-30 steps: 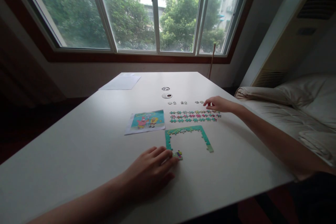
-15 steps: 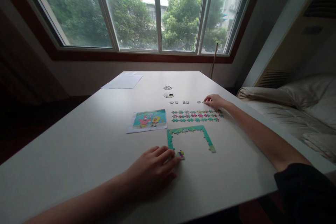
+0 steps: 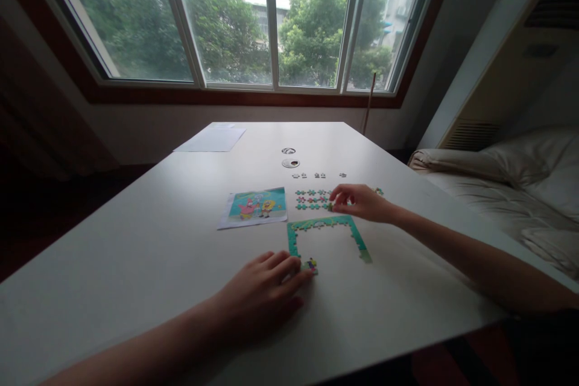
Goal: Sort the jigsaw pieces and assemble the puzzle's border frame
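Observation:
My left hand (image 3: 274, 289) rests on the table, fingers apart, their tips touching the lower left corner of a partly joined puzzle border (image 3: 322, 223). A colourful puzzle section (image 3: 311, 265) shows beside those fingertips. Above the top of the border, my right hand (image 3: 359, 202) pinches a small greenish puzzle piece (image 3: 330, 207) between thumb and fingers. Beneath and behind that hand lie rows of loose puzzle pieces (image 3: 312, 199), partly hidden by it. To the left is a printed reference picture (image 3: 257, 205) of cartoon figures.
Several pale pieces (image 3: 319, 175) sit in a row farther back, with two round items (image 3: 290, 163) beyond them. Paper sheets (image 3: 210, 139) lie at the far left of the white table (image 3: 136, 241). A padded couch (image 3: 520, 175) stands on the right.
My right hand has moved from the far row toward me and leftward, carrying a piece taken from that row's right end. My left hand stays in place.

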The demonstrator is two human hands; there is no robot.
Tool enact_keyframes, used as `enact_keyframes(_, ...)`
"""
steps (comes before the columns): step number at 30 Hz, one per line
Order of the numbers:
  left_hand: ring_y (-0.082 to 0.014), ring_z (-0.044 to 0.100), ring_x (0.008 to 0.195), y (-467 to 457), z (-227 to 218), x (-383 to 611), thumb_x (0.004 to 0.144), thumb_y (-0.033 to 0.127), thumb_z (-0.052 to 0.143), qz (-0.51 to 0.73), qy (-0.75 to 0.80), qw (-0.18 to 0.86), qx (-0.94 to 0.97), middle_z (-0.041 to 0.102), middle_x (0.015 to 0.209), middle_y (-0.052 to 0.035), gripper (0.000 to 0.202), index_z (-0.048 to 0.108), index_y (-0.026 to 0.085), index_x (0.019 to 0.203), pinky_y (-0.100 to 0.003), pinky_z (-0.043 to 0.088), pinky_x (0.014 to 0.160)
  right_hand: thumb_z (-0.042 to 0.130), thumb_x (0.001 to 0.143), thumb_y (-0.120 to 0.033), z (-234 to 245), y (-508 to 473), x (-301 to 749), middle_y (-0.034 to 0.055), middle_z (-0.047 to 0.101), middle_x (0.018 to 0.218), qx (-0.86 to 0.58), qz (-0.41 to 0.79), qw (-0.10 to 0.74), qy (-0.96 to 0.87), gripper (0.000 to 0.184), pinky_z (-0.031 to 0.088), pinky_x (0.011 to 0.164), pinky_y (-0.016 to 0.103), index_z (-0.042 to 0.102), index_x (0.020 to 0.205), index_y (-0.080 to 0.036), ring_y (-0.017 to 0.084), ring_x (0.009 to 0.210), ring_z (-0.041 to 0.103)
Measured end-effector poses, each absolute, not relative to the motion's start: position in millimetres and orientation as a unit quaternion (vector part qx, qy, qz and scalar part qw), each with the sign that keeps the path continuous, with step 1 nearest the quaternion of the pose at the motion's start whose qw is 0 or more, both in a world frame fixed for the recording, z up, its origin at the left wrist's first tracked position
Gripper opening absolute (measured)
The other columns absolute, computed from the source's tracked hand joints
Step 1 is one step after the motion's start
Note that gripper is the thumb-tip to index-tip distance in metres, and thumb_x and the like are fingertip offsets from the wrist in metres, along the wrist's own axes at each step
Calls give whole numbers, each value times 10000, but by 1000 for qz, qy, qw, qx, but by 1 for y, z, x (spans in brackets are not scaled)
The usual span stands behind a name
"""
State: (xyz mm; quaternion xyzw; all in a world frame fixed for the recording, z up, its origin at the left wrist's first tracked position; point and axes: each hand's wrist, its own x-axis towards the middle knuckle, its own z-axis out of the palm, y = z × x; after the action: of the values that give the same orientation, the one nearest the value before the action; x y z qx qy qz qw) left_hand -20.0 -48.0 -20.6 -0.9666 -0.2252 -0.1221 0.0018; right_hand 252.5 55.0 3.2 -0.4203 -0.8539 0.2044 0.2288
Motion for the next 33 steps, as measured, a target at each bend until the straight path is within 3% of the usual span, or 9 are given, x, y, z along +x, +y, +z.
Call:
enact_keyframes(8, -242, 516, 918, -50, -22, -18, 855, 215, 431, -109, -229, 12, -967, 552, 1000, -95, 362, 436, 186, 1216, -402, 465, 766, 580, 771, -322, -4, -16, 221, 0, 617, 690, -336, 303, 164, -877, 200, 421, 564, 188, 629, 895, -174, 86, 604, 542)
enact_keyframes(17, -240, 509, 917, -49, -21, -20, 861, 228, 421, -104, -225, 11, -969, 550, 1004, -101, 352, 431, 181, 1210, -393, 458, 775, 580, 776, -281, -15, -16, 214, -1, 575, 669, -317, 241, 183, -899, 146, 397, 612, 213, 646, 854, -177, 91, 606, 507)
enact_keyframes(33, -243, 510, 910, -49, -24, -20, 867, 237, 420, -103, -220, 19, -970, 548, 1007, -105, 343, 438, 168, 1202, -398, 465, 765, 527, 791, -205, -17, -24, 215, 4, 628, 728, -308, 133, 178, -925, 127, 377, 721, 265, 643, 842, -213, 131, 720, 535)
